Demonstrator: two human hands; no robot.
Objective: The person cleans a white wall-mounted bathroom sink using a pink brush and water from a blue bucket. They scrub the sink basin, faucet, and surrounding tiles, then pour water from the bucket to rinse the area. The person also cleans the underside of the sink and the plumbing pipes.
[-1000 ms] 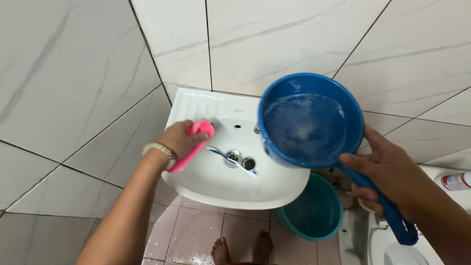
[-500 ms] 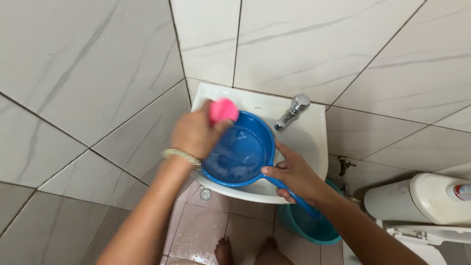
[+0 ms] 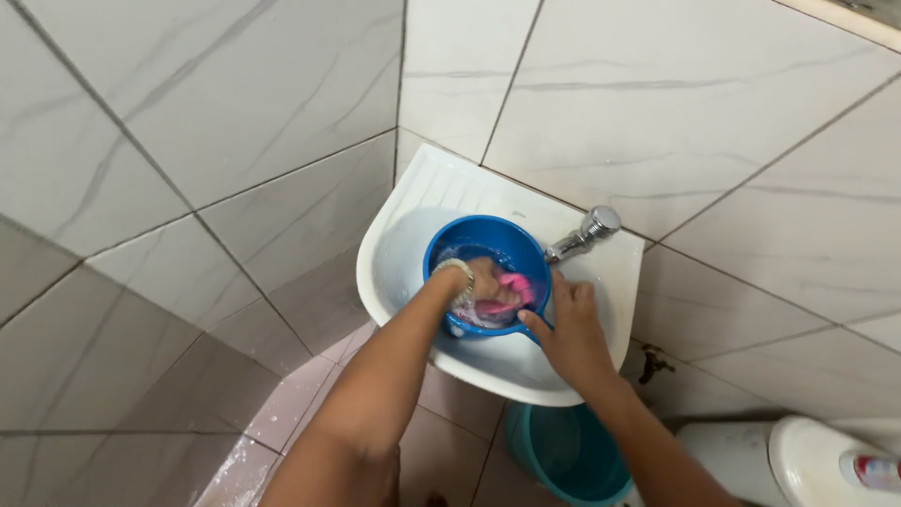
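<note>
A round blue dipper (image 3: 469, 242) with soapy water sits inside the white wall sink (image 3: 404, 249). My left hand (image 3: 485, 282) is down inside the dipper, closed around a pink scrub brush (image 3: 515, 287). A pale bracelet is on that wrist. My right hand (image 3: 570, 333) grips the dipper at its near rim, where the handle starts; the handle itself is hidden under the hand.
A chrome tap (image 3: 585, 232) stands at the sink's back right edge. A teal bucket (image 3: 563, 455) sits on the pink tiled floor below the sink. A white toilet tank (image 3: 798, 455) with a bottle (image 3: 871, 469) on it is at the lower right. Marbled tile walls surround.
The dipper went from raised at the right down into the sink. My left hand moved the pink brush from the basin into the dipper. The view pulled back.
</note>
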